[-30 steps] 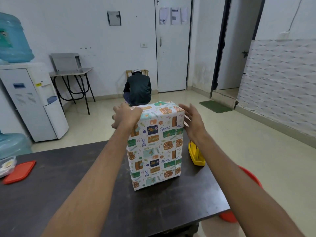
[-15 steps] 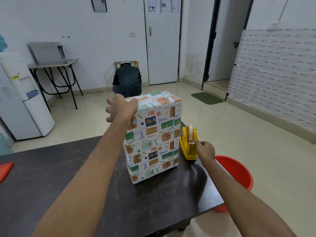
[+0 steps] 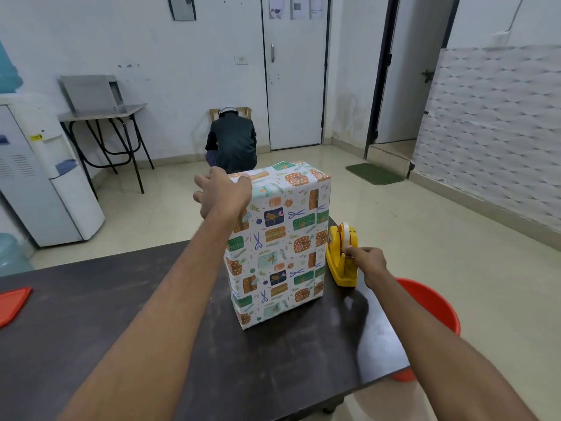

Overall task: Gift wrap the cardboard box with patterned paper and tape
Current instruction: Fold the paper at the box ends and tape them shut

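The box [image 3: 277, 247], wrapped in patterned paper, stands upright on the dark table [image 3: 106, 299]. My left hand [image 3: 223, 192] grips its top left corner, thumb lying on the top face. To the box's right a yellow tape dispenser [image 3: 341, 256] sits near the table's right edge. My right hand [image 3: 365, 261] pinches the tape end at the dispenser's cutter. The far side of the box is hidden.
A red bucket [image 3: 431, 305] stands on the floor beyond the table's right edge. A red lid [image 3: 12, 302] lies at the table's left edge. A water dispenser [image 3: 45, 180] is at left, and a person [image 3: 232, 144] crouches by the far wall.
My right hand left the box's right side, dropped to the tape dispenser and now pinches the tape end. My left hand has stayed on the box's top corner.
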